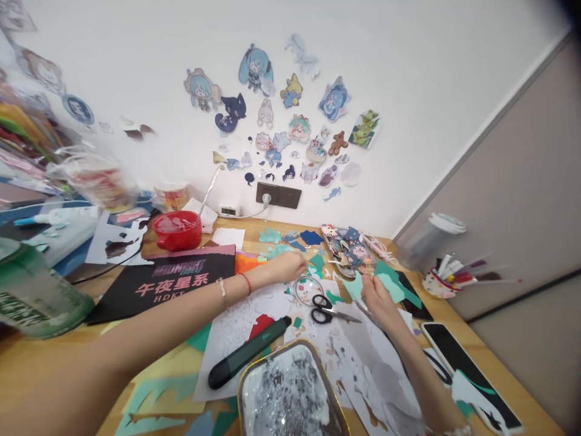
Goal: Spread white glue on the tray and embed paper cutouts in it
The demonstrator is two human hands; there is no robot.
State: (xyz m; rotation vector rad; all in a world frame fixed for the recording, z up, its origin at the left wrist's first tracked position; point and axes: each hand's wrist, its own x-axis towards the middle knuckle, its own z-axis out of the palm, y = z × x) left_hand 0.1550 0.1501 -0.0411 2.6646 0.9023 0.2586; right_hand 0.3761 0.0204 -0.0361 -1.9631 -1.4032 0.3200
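Observation:
My left hand (294, 266) reaches over the paper scraps at the middle of the table, its fingers drawn together. Whatever they hold, if anything, is hidden. Just below it lie a clear round ring (308, 291) and green paper scraps (316, 264). My right hand (379, 298) is closed in a pinch beside pale teal paper (394, 287); a small yellowish bit shows at its fingertips, too blurred to name. Between the hands, black-handled scissors (327, 310) lie on white paper. Nearer to me are a dark green cutter-like tool (249, 352) and a tray smeared with white (284, 390).
A red bowl (178, 231), a black printed folder (172, 281) and a green can (36, 290) stand or lie at left. To the right are a phone (469, 372), a pen cup (440, 281) and a pile of character cutouts (349, 245). Cutouts cover the wall.

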